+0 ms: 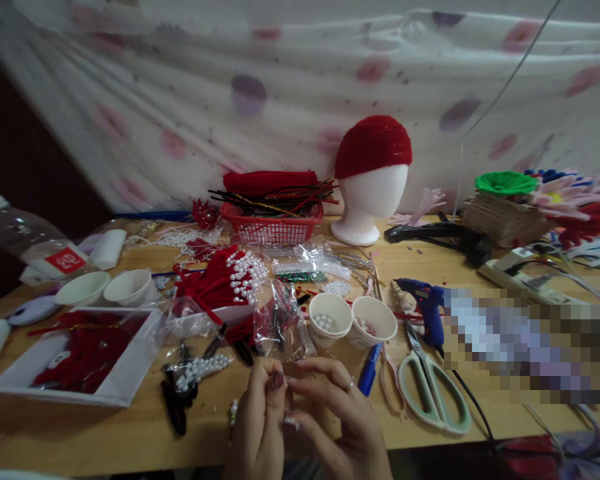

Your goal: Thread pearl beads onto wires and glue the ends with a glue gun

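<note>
My left hand [260,423] and my right hand [337,417] meet at the near edge of the tabletop [130,433], fingertips pinched together around something too small to make out; I cannot tell what it is. A ring sits on one finger of my right hand. Just beyond my fingers lies a clear plastic bag [283,327] with dark and red bits inside. To its right stand two white paper cups [353,320], the left one holding pearl beads. A blue marker [369,370] lies just beside my right hand, and pale green scissors [433,390] lie further right, near a blue glue gun [425,303]. To my left a strand of pearls [200,370] rests on black clips. A white tray [75,357] holds red fuzzy pieces. Far left, a plastic bottle [30,243] lies on its side with a red label bearing white characters I cannot read. At the back a red basket [273,223] holds red and black stems beside a white foam head [370,200] wearing a red cap.
</note>
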The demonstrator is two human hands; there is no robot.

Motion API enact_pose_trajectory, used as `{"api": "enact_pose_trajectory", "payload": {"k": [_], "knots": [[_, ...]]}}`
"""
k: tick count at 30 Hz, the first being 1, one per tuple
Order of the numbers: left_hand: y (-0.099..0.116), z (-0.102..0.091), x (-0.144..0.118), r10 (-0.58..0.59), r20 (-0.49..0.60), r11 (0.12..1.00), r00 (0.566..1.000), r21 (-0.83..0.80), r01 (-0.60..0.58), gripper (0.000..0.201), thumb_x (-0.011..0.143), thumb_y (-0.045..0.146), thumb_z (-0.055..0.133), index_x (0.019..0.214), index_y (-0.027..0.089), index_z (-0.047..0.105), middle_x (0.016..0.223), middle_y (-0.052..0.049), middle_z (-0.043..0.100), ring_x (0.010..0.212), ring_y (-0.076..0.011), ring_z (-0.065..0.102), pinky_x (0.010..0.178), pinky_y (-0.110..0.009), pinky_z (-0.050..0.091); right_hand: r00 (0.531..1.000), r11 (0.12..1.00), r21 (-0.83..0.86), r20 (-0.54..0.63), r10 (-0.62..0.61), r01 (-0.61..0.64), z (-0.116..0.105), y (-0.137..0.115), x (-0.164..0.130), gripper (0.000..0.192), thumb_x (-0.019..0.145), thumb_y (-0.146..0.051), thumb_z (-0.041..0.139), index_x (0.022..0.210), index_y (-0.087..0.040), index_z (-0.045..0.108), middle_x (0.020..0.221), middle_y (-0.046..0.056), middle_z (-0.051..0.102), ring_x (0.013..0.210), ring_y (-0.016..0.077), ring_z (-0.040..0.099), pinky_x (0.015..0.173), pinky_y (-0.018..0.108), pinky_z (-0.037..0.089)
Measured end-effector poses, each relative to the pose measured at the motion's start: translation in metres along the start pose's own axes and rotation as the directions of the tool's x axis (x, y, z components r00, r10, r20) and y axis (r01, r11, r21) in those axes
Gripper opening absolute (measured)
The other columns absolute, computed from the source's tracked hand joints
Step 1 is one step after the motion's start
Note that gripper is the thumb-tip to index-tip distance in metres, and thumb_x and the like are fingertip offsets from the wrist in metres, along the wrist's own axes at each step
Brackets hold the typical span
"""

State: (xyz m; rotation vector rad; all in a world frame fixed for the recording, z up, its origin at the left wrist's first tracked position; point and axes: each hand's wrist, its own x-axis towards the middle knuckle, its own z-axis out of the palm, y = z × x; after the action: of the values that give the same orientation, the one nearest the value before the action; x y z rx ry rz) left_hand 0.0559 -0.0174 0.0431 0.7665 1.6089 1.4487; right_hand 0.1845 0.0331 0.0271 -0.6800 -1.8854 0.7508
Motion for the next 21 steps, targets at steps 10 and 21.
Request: {"api": "enact_pose_trajectory", "payload": {"k": [10, 21], "knots": [[0.002, -0.004, 0.001, 0.137, 0.110, 0.986, 0.984, 0.078, -0.146, 0.052, 0.097, 0.072, 0.050, 0.076, 0.025, 0.057, 0.060, 0.004, 0.048, 0.056, -0.0168, 0.048, 0.058, -0.029, 0.031, 0.965, 0.998, 0.002, -0.255, 0.056, -0.057, 0.019, -0.012, -0.005, 0.016, 0.103, -0.012, 0.052, 0.096, -0.025, 0.059, 0.090, 0.002, 0.061, 0.082, 0.0182, 0.062, 0.074, 0.026, 0.052], [0.028, -0.080, 0.041, 0.513, 0.178, 0.713, 0.840, 0.457, -0.532, 0.021, 0.098, 0.035, 0.056, 0.080, 0.028, 0.061, 0.053, 0.006, 0.054, 0.043, -0.0153, 0.049, 0.051, -0.026, 0.031, 0.899, 0.959, -0.178, -0.419, 0.130, -0.221, -0.014, -0.007, 0.005, 0.034, 0.109, -0.039, 0.054, 0.080, -0.023, 0.060, 0.067, -0.001, 0.052, 0.060, 0.0169, 0.052, 0.053, 0.026, 0.039]]}}
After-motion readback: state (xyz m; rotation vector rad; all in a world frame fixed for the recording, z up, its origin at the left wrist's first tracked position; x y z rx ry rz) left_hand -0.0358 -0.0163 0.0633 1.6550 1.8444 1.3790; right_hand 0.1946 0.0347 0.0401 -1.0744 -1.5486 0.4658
